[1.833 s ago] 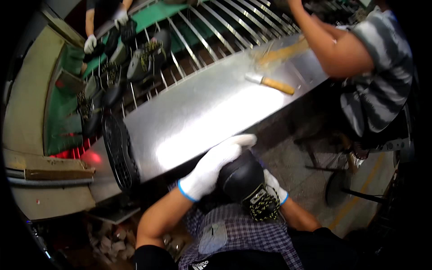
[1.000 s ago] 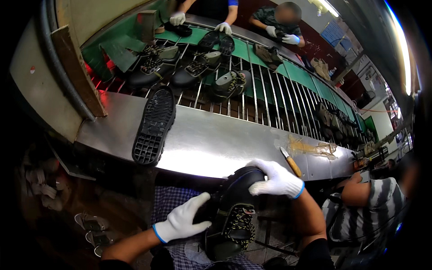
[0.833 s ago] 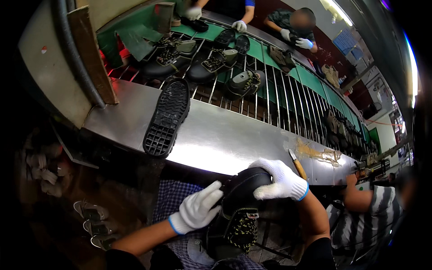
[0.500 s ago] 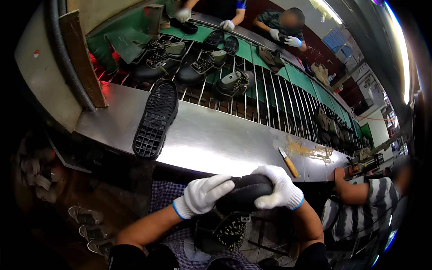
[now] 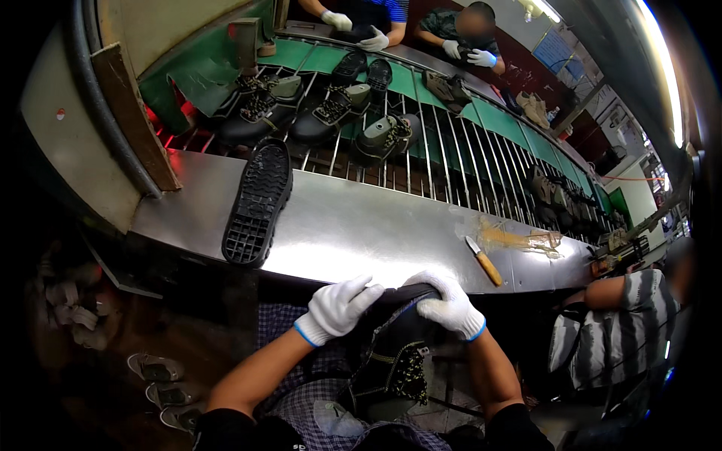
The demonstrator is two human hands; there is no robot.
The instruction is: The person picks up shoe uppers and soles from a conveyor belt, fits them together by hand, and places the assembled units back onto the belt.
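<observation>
Close to my lap, a black lace-up work shoe point(image 5: 387, 349) is held between my hands, its toe tipped up toward the steel counter. My left hand point(image 5: 337, 310), in a white knit glove with a blue cuff, presses its fingers on the toe's left edge. Gloved the same way, my right hand point(image 5: 447, 307) wraps round the toe's right side. Speckled laces show below, toward me. A black treaded outsole point(image 5: 259, 201) lies tread up across the counter point(image 5: 338, 225), left of my hands. On the right of the counter rests a wooden-handled knife point(image 5: 483, 261).
Beyond the counter, a rack of metal rods point(image 5: 459, 161) carries several dark shoes point(image 5: 323, 120). Dried glue point(image 5: 519, 237) stains the counter at right. Co-workers in gloves stand across; another person in a striped shirt point(image 5: 609, 323) sits right. Worn shoes point(image 5: 162, 395) stand on the floor at left.
The shoe has tilted in my hands, so more of its laced upper shows and less of its toe cap. My right hand has shifted slightly left. Across the counter, a co-worker's hands have moved.
</observation>
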